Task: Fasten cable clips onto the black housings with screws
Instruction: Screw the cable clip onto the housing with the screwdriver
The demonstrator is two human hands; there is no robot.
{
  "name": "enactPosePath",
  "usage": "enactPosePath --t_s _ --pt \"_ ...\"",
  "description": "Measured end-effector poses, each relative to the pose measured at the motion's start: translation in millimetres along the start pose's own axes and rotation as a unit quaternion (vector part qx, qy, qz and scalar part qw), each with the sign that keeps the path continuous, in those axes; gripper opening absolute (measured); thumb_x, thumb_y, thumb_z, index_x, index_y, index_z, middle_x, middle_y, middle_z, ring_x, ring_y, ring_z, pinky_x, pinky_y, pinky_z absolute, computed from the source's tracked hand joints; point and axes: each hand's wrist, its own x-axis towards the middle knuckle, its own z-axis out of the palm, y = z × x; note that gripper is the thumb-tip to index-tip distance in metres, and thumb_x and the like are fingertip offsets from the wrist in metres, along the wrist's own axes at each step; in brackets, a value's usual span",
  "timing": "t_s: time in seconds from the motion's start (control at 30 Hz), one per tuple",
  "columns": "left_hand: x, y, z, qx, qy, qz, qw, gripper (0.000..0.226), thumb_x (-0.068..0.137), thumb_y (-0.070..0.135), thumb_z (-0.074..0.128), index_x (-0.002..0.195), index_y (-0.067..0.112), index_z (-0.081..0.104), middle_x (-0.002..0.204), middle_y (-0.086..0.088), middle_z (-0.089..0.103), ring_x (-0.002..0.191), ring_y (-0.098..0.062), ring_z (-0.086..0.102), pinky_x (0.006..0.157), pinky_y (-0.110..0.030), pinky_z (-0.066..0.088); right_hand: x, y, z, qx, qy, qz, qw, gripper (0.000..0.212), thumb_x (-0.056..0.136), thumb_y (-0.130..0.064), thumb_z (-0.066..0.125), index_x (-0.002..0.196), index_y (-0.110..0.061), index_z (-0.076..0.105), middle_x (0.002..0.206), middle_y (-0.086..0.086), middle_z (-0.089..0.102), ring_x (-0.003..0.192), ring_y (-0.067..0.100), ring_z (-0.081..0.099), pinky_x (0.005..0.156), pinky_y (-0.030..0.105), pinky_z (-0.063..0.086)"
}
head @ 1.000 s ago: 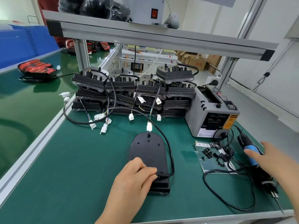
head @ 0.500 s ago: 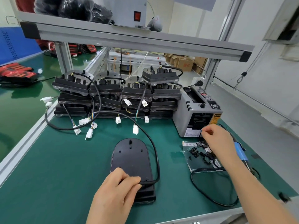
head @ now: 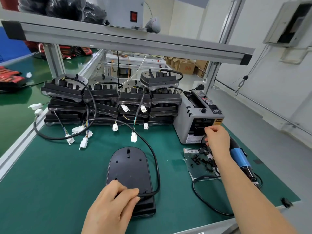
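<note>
A black housing (head: 128,168) lies flat on the green mat in front of me, its black cable (head: 157,166) looping round its right side. My left hand (head: 111,203) holds the housing's near end, fingers curled over the cable there. My right hand (head: 217,139) is up against the front of the grey tape dispenser (head: 199,114), fingers curled and thumb to forefinger; what they pinch is hidden. Small black cable clips and screws (head: 200,161) lie on a plastic sheet just below that hand.
A blue-handled electric screwdriver (head: 238,157) lies on the mat right of my forearm, its cord looping toward the front edge. Stacked housings (head: 104,102) with white connectors line the back. An aluminium shelf beam (head: 118,39) crosses overhead.
My right hand left the screwdriver, reached left to the clip pile, and now sits slightly higher at the dispenser's front. My left hand stays on the housing.
</note>
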Motion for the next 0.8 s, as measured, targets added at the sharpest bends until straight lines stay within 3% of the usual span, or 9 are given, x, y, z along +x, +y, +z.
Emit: enactPosePath --t_s 0.27,0.4,0.57,0.8 --pt "-1.7 0.8 0.8 0.004 0.005 -0.003 1.000 0.042 0.094 0.050 0.039 0.084 0.026 0.073 0.076 0.010 0.053 0.069 -0.005 0.053 0.062 -0.024 0.046 8.4 -14.1 3.1 0.197 -0.016 0.155 0.968 0.009 0.088 -0.017 0.060 0.089 -0.009 0.056 0.071 0.003 0.054 0.052 0.010 0.049 0.041 0.017 0.045" --pt "-0.1 1.6 -0.8 0.003 0.007 0.003 1.000 0.033 0.094 0.049 0.039 0.088 0.032 0.066 0.077 0.012 0.051 0.070 -0.003 0.050 0.059 -0.021 0.043 9.9 -16.0 5.5 0.215 -0.017 0.168 0.962 0.013 0.087 -0.016 0.062 0.095 -0.007 0.055 0.072 0.004 0.054 0.053 0.010 0.051 0.039 0.014 0.045" --pt "-1.5 2.9 -0.3 0.004 0.010 -0.006 1.000 0.044 0.095 0.050 0.038 0.083 0.026 0.073 0.075 0.010 0.054 0.071 -0.003 0.050 0.060 -0.022 0.044 12.3 -15.8 5.5 0.219 -0.005 0.174 0.960 0.012 0.086 -0.012 0.063 0.079 -0.011 0.054 0.071 0.004 0.055 0.054 0.010 0.052 0.039 0.014 0.043" --pt "-0.8 3.4 -1.7 0.012 0.000 -0.010 1.000 0.047 0.095 0.050 0.036 0.082 0.026 0.074 0.075 0.011 0.053 0.071 -0.002 0.049 0.054 -0.021 0.048 12.4 -19.1 9.8 0.220 0.015 0.167 0.961 0.011 0.085 -0.010 0.061 0.076 -0.012 0.054 0.067 0.003 0.055 0.052 0.008 0.049 0.042 0.015 0.042"
